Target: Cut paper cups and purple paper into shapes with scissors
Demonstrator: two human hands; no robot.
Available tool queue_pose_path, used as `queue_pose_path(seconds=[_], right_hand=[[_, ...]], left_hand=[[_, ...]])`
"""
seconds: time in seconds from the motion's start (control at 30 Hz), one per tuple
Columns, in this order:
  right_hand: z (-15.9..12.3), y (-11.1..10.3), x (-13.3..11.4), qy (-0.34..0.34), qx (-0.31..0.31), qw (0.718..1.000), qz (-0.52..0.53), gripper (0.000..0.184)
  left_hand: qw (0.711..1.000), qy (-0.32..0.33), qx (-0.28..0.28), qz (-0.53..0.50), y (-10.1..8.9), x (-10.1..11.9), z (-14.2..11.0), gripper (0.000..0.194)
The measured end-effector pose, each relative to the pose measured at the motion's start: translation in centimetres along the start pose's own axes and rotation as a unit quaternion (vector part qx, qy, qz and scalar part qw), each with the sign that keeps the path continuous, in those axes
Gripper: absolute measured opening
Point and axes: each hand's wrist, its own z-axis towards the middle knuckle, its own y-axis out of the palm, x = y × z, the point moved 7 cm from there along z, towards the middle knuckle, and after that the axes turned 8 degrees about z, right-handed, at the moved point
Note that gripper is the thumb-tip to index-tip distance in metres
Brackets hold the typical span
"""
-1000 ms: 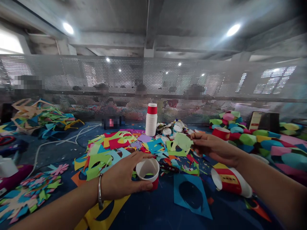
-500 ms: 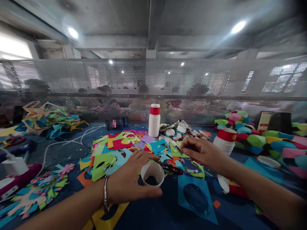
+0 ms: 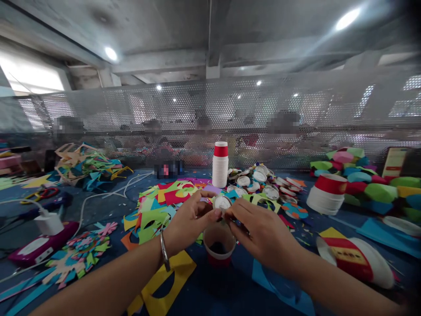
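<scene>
A small round white cup base [image 3: 222, 202] is held up between my two hands. My left hand [image 3: 192, 216] pinches its left edge between thumb and fingers. Closed fingers of my right hand [image 3: 258, 224] meet at its lower right edge. Just below them, a paper cup [image 3: 219, 252] with a red band stands upright on the table, its mouth facing up. Coloured paper offcuts [image 3: 154, 219] with holes lie spread behind and left of my hands. Beyond them is a heap of similar white round bases [image 3: 259, 176].
A tall stack of paper cups [image 3: 220, 166] stands at the back. On the right are another cup stack [image 3: 327, 193] and cups lying on their side [image 3: 357, 261]. A purple power strip [image 3: 42, 243], cable and scissors [image 3: 42, 194] are on the left. A perforated metal screen [image 3: 184, 114] closes the back.
My right hand has come in from the right to meet my left. My left hand has left the cup, which now stands below, and both hands hold the white base.
</scene>
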Motion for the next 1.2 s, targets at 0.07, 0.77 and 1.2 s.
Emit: queue_pose_path(seconds=[0.07,0.77,1.2], right_hand=[[0.0,0.3,-0.1,-0.006,0.004,1.0,0.012,0.016],[-1.3,0.5,5.7,0.206,0.086,0.947,0.232,0.025],[-1.4,0.7,5.4,0.227,0.094,0.923,0.295,0.027]], left_hand=[[0.999,-0.025,0.016,-0.03,-0.2,-0.5,0.2,0.046],[1.0,-0.003,0.004,0.015,-1.5,-0.1,-0.1,0.046],[0.984,0.089,0.074,0.137,-2.2,1.5,-0.6,0.049]])
